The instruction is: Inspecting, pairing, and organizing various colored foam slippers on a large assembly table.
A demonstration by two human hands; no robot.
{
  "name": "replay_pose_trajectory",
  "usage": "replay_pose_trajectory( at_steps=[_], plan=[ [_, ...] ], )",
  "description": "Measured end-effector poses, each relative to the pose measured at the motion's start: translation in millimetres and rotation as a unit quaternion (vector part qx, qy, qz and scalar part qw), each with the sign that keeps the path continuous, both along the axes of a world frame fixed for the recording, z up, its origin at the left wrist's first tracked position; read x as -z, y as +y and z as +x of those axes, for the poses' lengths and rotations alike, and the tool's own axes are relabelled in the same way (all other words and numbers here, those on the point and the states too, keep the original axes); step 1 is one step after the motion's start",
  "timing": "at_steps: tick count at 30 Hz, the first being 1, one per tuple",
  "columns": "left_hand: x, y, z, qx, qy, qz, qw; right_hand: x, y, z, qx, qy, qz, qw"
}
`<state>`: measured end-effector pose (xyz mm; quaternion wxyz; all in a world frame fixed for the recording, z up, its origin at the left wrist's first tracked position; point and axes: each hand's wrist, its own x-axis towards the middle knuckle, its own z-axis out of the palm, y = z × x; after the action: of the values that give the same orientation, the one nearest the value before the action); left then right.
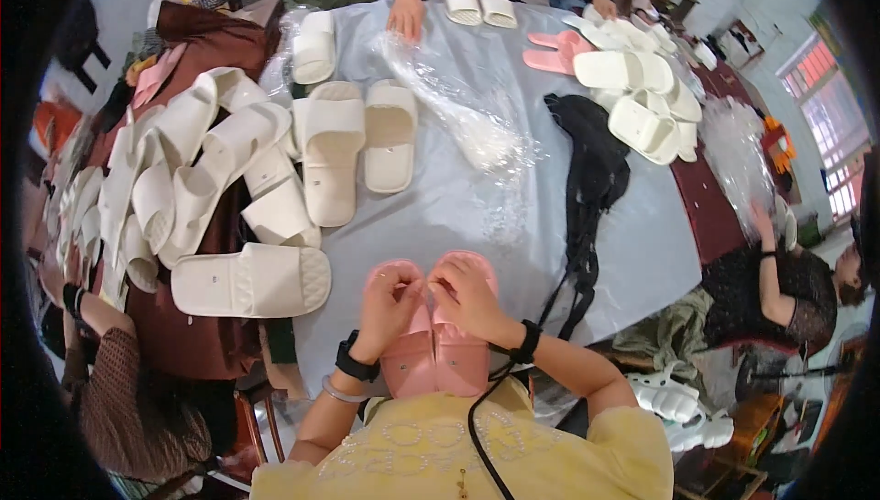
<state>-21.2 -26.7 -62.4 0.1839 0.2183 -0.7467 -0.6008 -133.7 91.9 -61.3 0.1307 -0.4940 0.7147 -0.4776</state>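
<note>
A pair of pink slippers [438,360] lies side by side on the grey table cover [477,216], right in front of me. My left hand [387,303] rests on the left slipper, fingers bent and pinching at its toe end. My right hand [466,296] lies on the right slipper, fingers curled toward the same spot between the two toes. Both wrists wear black bands. What the fingertips pinch is too small to tell.
Several white slippers [330,147] pile at the left and middle, more white ones [642,97] and a pink pair [555,53] at the far right. Clear plastic bags [458,106] and a black strap bag [587,179] lie mid-table. Other people sit around the table.
</note>
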Motion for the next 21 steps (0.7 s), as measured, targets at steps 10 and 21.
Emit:
replay_pose_trajectory(
  at_steps=[10,21],
  plan=[
    [14.2,-1.7,3.6,0.001,0.022,0.031,0.999,-1.5,-2.8,-0.1,-0.018,-0.011,0.005,1.000],
    [7.7,2.5,6.2,-0.042,0.055,0.042,0.997,-10.4,-0.9,0.9,-0.017,-0.067,0.042,0.997]
  ],
)
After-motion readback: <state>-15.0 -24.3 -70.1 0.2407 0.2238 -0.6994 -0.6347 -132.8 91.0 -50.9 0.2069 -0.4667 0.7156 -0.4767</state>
